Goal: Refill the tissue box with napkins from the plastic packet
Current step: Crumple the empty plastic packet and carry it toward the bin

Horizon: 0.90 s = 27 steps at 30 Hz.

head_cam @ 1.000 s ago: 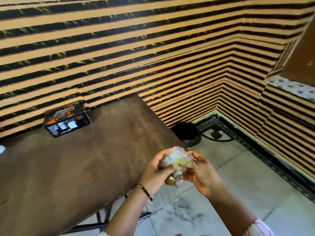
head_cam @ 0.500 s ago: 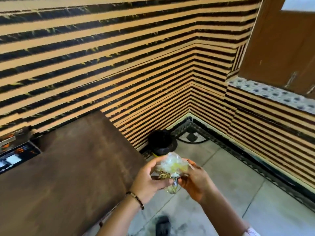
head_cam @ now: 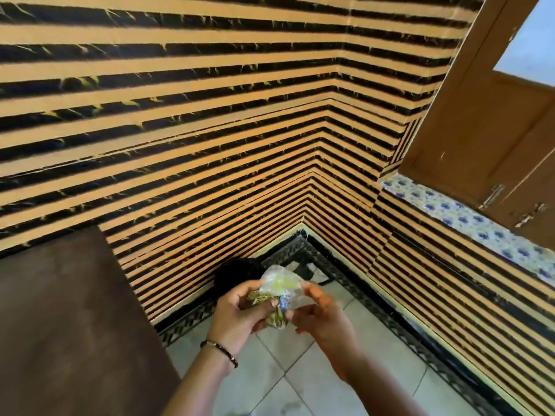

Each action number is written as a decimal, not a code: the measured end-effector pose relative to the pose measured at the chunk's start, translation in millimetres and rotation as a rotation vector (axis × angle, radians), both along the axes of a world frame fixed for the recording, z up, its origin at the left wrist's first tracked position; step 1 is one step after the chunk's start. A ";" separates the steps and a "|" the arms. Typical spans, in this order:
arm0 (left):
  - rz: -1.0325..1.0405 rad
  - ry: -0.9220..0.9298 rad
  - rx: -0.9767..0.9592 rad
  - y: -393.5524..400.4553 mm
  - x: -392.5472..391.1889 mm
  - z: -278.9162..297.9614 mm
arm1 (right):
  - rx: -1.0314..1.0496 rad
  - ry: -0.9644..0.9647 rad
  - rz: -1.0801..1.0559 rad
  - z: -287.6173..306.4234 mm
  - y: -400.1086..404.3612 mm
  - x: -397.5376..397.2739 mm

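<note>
Over the pale tiled floor [head_cam: 303, 385], just off the corner of the dark brown wooden table [head_cam: 69, 325], both hands are up at chest height with a crumpled clear plastic packet [head_cam: 280, 291] between them. Left hand [head_cam: 237, 316], beaded bracelet [head_cam: 220, 351] on the wrist, curls its fingers round the bunched lower end; right hand [head_cam: 319, 315] pinches the packet's upper edge. A round black object [head_cam: 237, 276] sits behind, against the striped orange-and-black wall [head_cam: 210, 130].

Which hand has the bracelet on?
The left hand: a dark beaded bracelet circles its wrist. The right hand's wrist is bare.
</note>
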<state>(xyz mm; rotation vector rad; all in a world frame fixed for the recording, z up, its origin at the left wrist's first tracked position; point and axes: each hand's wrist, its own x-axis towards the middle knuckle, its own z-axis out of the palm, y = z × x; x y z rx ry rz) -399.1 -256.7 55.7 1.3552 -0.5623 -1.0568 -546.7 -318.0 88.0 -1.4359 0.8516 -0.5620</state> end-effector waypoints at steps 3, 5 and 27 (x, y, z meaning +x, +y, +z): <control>0.014 0.029 0.032 -33.4 6.3 -8.7 | -0.017 0.050 -0.045 -11.5 -34.8 13.0; 0.012 0.068 0.048 -47.0 8.9 -13.0 | 0.000 0.065 -0.063 -16.5 -48.3 19.8; 0.484 -0.010 0.084 -238.3 -23.4 -39.3 | 0.235 0.048 0.365 -65.8 -301.3 59.4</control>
